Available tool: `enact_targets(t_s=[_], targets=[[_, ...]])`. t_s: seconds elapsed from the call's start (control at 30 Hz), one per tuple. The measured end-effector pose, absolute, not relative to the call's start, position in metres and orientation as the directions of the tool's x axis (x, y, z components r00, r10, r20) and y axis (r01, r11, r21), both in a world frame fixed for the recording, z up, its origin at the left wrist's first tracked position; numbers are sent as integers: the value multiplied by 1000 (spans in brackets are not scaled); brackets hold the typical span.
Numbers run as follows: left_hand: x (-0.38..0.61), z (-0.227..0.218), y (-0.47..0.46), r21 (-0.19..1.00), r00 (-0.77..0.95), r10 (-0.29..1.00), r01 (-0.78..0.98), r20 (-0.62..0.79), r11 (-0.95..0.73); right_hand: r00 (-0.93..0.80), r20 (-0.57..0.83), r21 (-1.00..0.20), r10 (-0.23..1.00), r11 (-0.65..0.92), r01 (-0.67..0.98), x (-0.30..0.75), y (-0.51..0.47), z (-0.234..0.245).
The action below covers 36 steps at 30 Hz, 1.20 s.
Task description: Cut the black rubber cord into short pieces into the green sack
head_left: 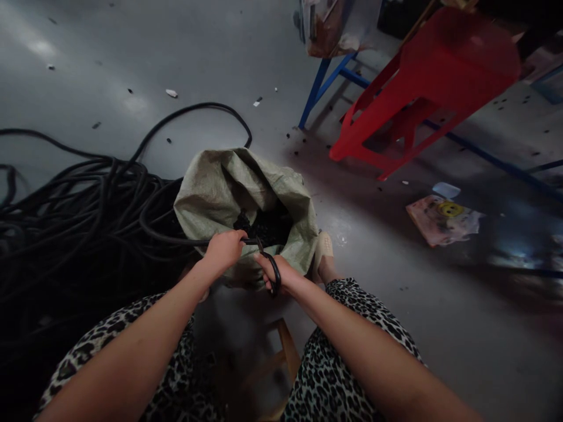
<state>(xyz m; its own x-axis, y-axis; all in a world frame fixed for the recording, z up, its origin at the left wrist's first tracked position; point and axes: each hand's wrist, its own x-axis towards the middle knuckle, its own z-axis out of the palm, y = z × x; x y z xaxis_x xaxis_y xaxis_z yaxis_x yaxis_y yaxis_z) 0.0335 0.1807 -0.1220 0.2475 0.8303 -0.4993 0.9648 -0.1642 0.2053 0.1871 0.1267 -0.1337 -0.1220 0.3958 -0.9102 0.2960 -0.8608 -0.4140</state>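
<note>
My left hand (pixel 225 249) is closed around a black rubber hose or cable (pixel 176 239), close to its end. In my right hand (pixel 276 271) is a pair of scissors (pixel 275 275) with black handles. The scissor blades meet the hose end just beyond my left fingers, over the mouth of a pale green woven sack (pixel 206 181). Small black pieces (pixel 264 225) lie inside the sack, partly in shadow. Whether the blades are fully closed is too small to tell.
A large tangled heap of black hose (pixel 97 199) spreads over the floor at left. At upper right stand a red plastic stool (pixel 448 64) and a blue metal frame (pixel 315 94). A printed plastic bag (pixel 440 220) lies on the floor at right. Below me is a wooden stool (pixel 288 349).
</note>
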Motion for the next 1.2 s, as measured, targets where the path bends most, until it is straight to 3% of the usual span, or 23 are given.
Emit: enact_targets(t_s=[0.3, 0.57, 0.73, 1.0, 1.2], targets=[[33, -120, 180, 197, 231, 831, 969, -506, -150, -43, -901, -427, 431, -868, 255, 188, 128, -136], [31, -116, 183, 253, 183, 894, 964, -409, -82, -111, -921, -389, 374, -903, 182, 190, 133, -127], [32, -113, 185, 288, 169, 918, 956, -359, -63, -154, -884, -465, 442, -864, 192, 189, 133, -129], [33, -114, 185, 313, 175, 919, 948, -353, -60, -175, -817, -574, 550, -744, 342, 189, 133, -136], [33, -116, 186, 344, 183, 920, 937, -346, -57, -178, -805, -581, 566, -692, 428, 190, 135, -136]])
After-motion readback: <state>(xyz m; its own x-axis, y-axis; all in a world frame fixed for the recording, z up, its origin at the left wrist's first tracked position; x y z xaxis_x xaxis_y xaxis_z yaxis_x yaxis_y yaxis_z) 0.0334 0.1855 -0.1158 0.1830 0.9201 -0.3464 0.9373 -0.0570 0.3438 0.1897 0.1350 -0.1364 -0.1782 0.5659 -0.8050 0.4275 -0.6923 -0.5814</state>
